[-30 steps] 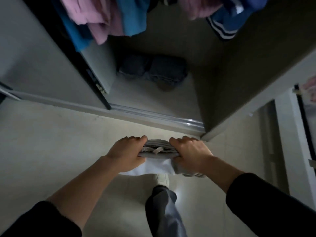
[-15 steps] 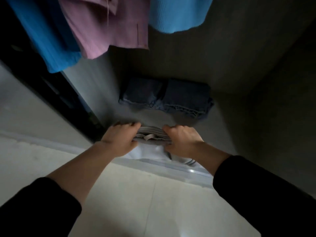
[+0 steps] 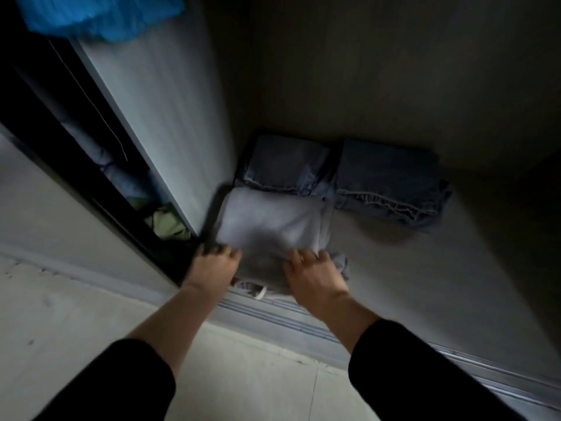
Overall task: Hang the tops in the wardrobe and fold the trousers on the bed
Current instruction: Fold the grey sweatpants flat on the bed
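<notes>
— Down on the wardrobe floor (image 3: 425, 268), what have you got there?

— Seen from the head camera, the grey trousers (image 3: 270, 220) lie folded in a flat packet on that floor. They sit in the near left corner, close against the pale panel (image 3: 158, 101). My left hand (image 3: 212, 268) is at the packet's near left corner and my right hand (image 3: 312, 275) is on its near right part. Both touch the cloth.

— Gripping it, or only resting?

— I cannot tell for either one. The left is smeared by motion, with its fingers bent down at the edge. The right has its fingers bent on top of the cloth, which bunches just beyond them. Whether they pinch it does not show.

— What lies next to the packet?

— Its far edge touches the left denim bundle (image 3: 282, 162). The right denim bundle (image 3: 385, 177) lies against that one, with its frayed hem toward me. A pale drawstring (image 3: 261, 293) pokes out of the packet's near edge, between my wrists, just above the door track (image 3: 303, 317).

— And around all that?

— A blue top (image 3: 100, 16) hangs at the upper left. In the dark gap left of the panel, something green (image 3: 167, 223) lies low down. My forearms are bare, black sleeves (image 3: 115, 387) cover the arms nearer the camera, and pale floor tiles (image 3: 76, 314) lie under them.
</notes>
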### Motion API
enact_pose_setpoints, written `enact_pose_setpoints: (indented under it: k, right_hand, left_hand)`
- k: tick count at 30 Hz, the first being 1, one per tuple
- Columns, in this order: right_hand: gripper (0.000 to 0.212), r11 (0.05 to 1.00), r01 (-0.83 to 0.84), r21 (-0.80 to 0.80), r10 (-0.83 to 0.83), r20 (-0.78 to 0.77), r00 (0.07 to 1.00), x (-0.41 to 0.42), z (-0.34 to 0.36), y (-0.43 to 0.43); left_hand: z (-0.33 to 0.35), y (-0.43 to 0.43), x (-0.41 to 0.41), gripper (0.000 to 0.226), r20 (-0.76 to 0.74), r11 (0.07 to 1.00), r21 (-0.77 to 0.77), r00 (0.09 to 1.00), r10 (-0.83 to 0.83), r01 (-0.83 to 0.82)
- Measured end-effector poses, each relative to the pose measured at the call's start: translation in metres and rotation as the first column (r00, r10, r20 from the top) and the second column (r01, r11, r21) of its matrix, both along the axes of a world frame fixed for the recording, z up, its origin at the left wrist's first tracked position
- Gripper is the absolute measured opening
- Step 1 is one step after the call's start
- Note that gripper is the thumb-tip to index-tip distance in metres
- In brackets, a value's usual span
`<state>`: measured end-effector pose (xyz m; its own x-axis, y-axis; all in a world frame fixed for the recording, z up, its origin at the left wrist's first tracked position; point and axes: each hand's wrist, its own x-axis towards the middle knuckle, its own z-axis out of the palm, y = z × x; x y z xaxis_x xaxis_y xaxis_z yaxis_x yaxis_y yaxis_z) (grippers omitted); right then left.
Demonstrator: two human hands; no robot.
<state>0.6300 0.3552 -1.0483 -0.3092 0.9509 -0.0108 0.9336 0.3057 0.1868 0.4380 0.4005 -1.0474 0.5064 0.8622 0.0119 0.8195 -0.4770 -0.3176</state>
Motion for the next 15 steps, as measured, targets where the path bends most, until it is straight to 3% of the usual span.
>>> enact_pose_setpoints:
  k: [2,3,5,7,8,11,15]
  right_hand:
    - [0.022,0.990,0.065,-0.125,-0.071,-0.046,0.996,-0.004,-0.012,-0.007]
    - [0.015,0.985,0.087,-0.148,-0.101,-0.088,0.991,-0.005,-0.014,-0.006]
    - [0.031,0.978,0.136,-0.158,-0.164,-0.181,0.970,-0.005,-0.023,-0.002]
    - [0.047,0.965,0.197,-0.174,-0.229,-0.193,0.954,-0.007,-0.011,-0.002]
    - [0.050,0.952,0.196,-0.234,-0.246,-0.209,0.946,-0.009,-0.005,0.000]
    - [0.053,0.905,0.192,-0.380,-0.300,-0.249,0.921,-0.008,-0.012,0.009]
    - [0.064,0.866,0.132,-0.482,-0.360,-0.418,0.834,-0.003,-0.013,0.013]
  left_hand:
    - [-0.016,-0.008,-0.003,0.010,0.031,1.000,-0.001,0.999,-0.023,0.023]
    - [-0.019,-0.007,-0.003,0.020,0.050,1.000,0.006,0.999,-0.019,0.019]
    - [-0.020,-0.003,-0.001,0.027,0.094,0.999,0.036,0.996,0.009,-0.012]
    - [-0.019,0.001,0.000,0.019,0.127,0.998,0.016,0.990,0.063,-0.066]
    - [-0.019,0.004,0.002,0.007,0.153,0.996,-0.015,0.985,0.084,-0.083]
    - [-0.025,0.014,0.004,0.005,0.168,0.978,-0.112,0.967,0.194,-0.177]
    - [-0.031,0.016,0.003,0.031,0.018,0.902,-0.227,0.925,0.380,-0.366]
